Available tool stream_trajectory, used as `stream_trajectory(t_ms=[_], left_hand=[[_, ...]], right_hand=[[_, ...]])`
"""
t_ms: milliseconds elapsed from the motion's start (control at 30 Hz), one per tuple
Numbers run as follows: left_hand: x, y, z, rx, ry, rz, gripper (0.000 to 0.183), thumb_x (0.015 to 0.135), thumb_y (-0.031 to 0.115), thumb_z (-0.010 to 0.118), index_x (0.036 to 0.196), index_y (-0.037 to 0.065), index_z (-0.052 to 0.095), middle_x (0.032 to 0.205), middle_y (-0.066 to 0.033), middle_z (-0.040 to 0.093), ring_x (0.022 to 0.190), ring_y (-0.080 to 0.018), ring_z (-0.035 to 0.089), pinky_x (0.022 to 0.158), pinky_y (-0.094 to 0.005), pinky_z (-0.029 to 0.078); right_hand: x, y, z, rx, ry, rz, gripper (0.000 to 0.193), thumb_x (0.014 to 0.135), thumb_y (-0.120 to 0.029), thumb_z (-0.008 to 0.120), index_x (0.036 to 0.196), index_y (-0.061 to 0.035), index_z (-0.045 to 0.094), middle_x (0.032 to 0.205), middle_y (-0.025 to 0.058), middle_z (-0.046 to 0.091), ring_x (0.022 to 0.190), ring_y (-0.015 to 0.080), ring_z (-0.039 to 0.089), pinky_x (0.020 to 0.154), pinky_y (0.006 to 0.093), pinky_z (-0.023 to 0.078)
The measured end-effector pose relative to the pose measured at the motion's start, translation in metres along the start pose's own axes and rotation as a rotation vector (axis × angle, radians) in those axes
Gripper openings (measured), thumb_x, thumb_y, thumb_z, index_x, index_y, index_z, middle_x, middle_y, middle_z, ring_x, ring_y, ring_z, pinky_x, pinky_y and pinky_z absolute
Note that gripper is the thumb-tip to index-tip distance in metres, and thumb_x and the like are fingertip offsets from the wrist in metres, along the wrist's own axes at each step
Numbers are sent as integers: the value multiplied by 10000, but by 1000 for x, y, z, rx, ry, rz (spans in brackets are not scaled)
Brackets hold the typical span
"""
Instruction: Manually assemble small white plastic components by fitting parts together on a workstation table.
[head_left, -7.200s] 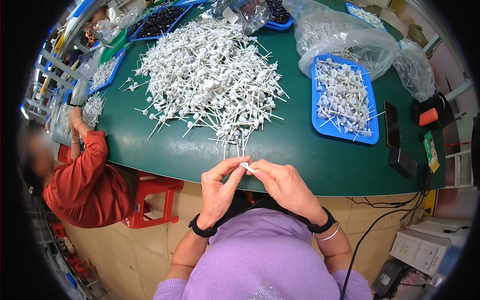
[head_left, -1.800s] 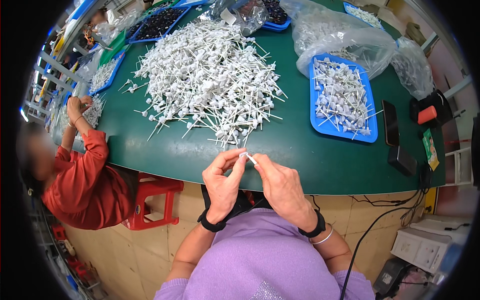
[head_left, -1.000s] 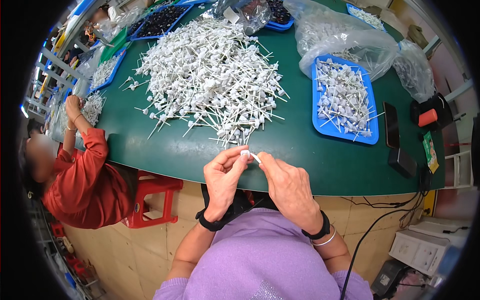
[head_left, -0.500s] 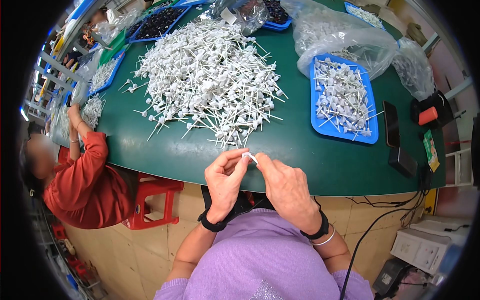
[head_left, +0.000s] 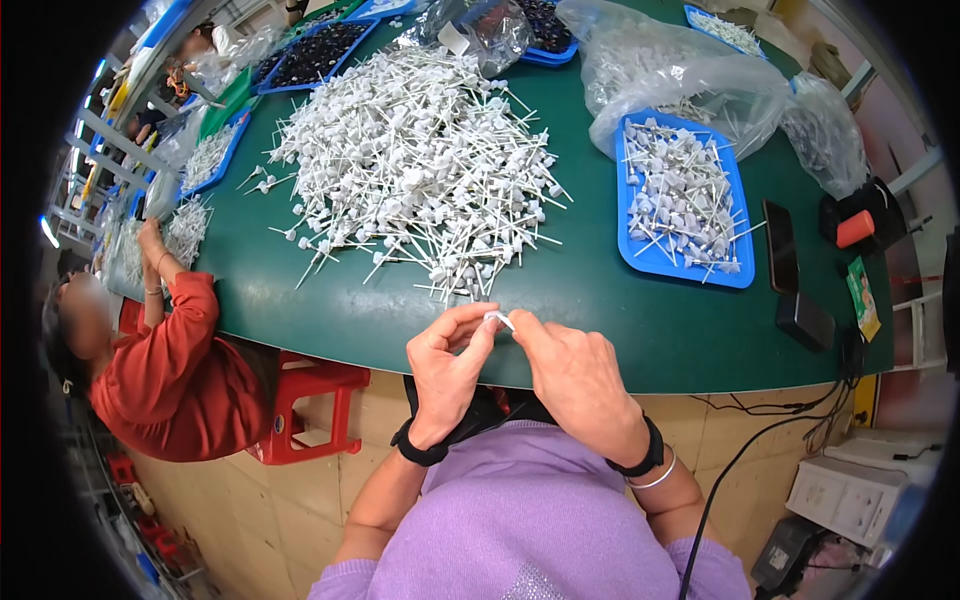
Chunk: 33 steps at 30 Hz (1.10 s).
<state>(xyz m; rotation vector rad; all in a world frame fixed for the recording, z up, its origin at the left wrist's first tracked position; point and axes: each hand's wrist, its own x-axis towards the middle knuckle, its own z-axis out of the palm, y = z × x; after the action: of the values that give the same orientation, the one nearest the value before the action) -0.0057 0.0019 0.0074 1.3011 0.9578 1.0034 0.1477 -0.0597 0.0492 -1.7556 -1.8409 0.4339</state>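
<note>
Between my two hands, just over the table's near edge, is a small white piece with a round head and a thin stem [head_left: 499,317]. My left hand [head_left: 445,365] pinches its head between thumb and fingertips. The fingers of my right hand [head_left: 575,370] are closed on the stem end. Beyond them a large heap of similar white stemmed pieces [head_left: 420,170] spreads over the green table [head_left: 330,325]. To the right, a blue tray [head_left: 690,268] holds more of these pieces.
A clear plastic bag [head_left: 690,80] lies behind the tray. Right of it are a dark phone [head_left: 781,247] and a black box [head_left: 805,322]. Trays of dark pieces [head_left: 315,55] stand at the back. A person in red [head_left: 160,365] works at the left near a red stool [head_left: 315,405].
My hands stay nearly in place, still gripping the white piece, whose stem has turned slightly. The person in red has shifted a little.
</note>
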Motion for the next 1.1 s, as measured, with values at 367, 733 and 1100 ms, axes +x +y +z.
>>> stream_trajectory(t_ms=[367,733,1100], left_hand=[[8,14,-3,-117,-93,-209,275,950,83,665,1201,-29,648,1040,-143,737,943,-170,718,776,-251,554],[87,47,125,-148,-569,109,665,933,71,660,1515,49,339,1484,-180,441,1286,-273,528,1010,-366,487],[41,25,-42,376,-72,17,100,894,43,675,956,-6,736,886,-72,729,775,-100,657,711,-252,515]], right_hand=[[-18,19,-18,166,73,97,130,975,-116,574,1083,-44,566,765,186,642,679,414,630,551,483,461],[-44,45,-36,251,189,376,212,956,-118,608,1143,-19,612,846,227,660,760,420,648,638,454,483],[-30,44,-21,250,86,363,255,948,-125,623,1178,-16,611,843,208,652,722,379,639,637,426,470]])
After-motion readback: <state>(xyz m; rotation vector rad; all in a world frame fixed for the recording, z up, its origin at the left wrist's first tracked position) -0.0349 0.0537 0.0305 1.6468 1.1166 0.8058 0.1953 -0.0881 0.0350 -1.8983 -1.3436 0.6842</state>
